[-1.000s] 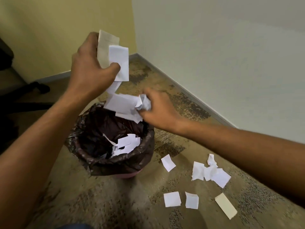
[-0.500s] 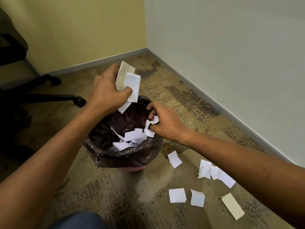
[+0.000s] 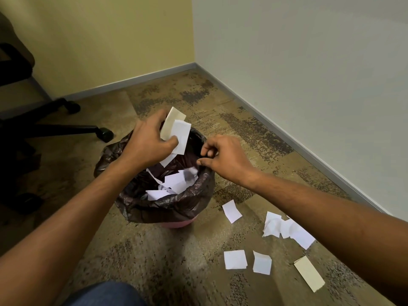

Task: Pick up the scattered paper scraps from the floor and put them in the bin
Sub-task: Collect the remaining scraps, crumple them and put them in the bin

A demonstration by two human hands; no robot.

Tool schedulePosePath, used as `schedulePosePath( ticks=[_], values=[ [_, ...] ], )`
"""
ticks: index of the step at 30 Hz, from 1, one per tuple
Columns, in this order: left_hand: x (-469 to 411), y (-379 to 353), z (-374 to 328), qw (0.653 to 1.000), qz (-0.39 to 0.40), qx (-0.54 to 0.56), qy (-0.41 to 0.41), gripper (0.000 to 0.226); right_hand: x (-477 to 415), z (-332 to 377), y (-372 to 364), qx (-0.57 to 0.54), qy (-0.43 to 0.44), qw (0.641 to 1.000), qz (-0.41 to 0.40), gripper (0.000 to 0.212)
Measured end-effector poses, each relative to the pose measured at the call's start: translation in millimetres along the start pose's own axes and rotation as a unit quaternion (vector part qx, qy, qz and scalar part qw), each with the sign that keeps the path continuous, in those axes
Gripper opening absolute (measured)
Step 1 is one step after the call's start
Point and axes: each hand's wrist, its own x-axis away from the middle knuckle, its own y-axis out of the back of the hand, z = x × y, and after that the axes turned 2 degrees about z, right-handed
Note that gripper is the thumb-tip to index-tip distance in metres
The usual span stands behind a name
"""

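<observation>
The main risk I see is in the left hand (image 3: 148, 146): it grips a loose fan of paper scraps (image 3: 181, 134), a beige piece behind white ones, and they stick out over the far rim of the bin (image 3: 176, 202). If the hand lets go from there, I'd expect one or two pieces to flutter past the far side and land on the floor (image 3: 176, 261) again. The bin liner is slack and crumpled, so a scrap could also catch on its fold instead of dropping in. A blurred scrap (image 3: 190, 173) hangs in the air inside the bin's mouth, above the white scraps already in the bin (image 3: 174, 184).

The left hand is over the bin's far side, its back towards me, thumb clamped across the papers. The right hand (image 3: 223, 157) hovers at the bin's right rim, fingers loosely curled, thumb and forefinger apart, with nothing between them that I can make out.

More work waits to the right of the bin: a single white scrap (image 3: 231, 211) near it, a crumpled cluster (image 3: 284, 229) further out, two white squares (image 3: 235, 259) and a beige card (image 3: 309, 273) nearer the person.
</observation>
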Motion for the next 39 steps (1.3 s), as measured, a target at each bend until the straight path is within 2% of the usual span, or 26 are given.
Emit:
schedulePosePath(
  ticks=[6, 10, 12, 15, 20, 23, 25, 29, 32, 36, 39],
  values=[
    [2, -15, 9, 0.999, 0.027, -0.007, 0.021, 0.053, 5, -10, 7, 0.003, 0.009, 1.0, 0.004, 0.013],
    [8, -39, 24, 0.997, 0.068, -0.007, 0.035, 0.044, 10, -18, 17, 0.004, -0.002, 1.0, -0.002, 0.012],
    [12, -51, 32, 0.995, 0.092, -0.006, 0.044, 0.047, 13, -23, 21, 0.007, -0.005, 1.0, -0.004, 0.014],
    [14, -63, 38, 0.992, 0.114, 0.025, 0.047, 0.049, 16, -34, 29, 0.016, -0.009, 1.0, -0.008, 0.014],
    [9, -67, 22, 0.999, 0.043, 0.02, 0.019, 0.044, 26, -58, 50, 0.033, -0.03, 0.999, -0.007, 0.01],
    [1, -66, -9, 0.999, -0.003, -0.001, -0.048, 0.037, 33, -77, 68, 0.046, -0.049, 0.998, 0.002, 0.011],
    [-6, -69, -32, 0.995, 0.0, -0.004, -0.101, 0.036, 39, -90, 82, 0.059, -0.064, 0.996, 0.013, 0.009],
    [-20, -97, -75, 0.981, 0.059, -0.026, -0.181, 0.037, 58, -116, 107, 0.106, -0.077, 0.991, 0.03, 0.008],
    [-27, -132, -96, 0.968, 0.142, -0.054, -0.202, 0.037, 79, -137, 118, 0.153, -0.1, 0.979, 0.09, 0.013],
    [-28, -183, -101, 0.953, 0.243, -0.058, -0.173, 0.036, 120, -165, 119, 0.179, -0.133, 0.963, 0.153, 0.027],
    [-17, -221, -89, 0.95, 0.28, -0.048, -0.126, 0.035, 156, -189, 107, 0.185, -0.16, 0.951, 0.191, 0.032]
  ],
)
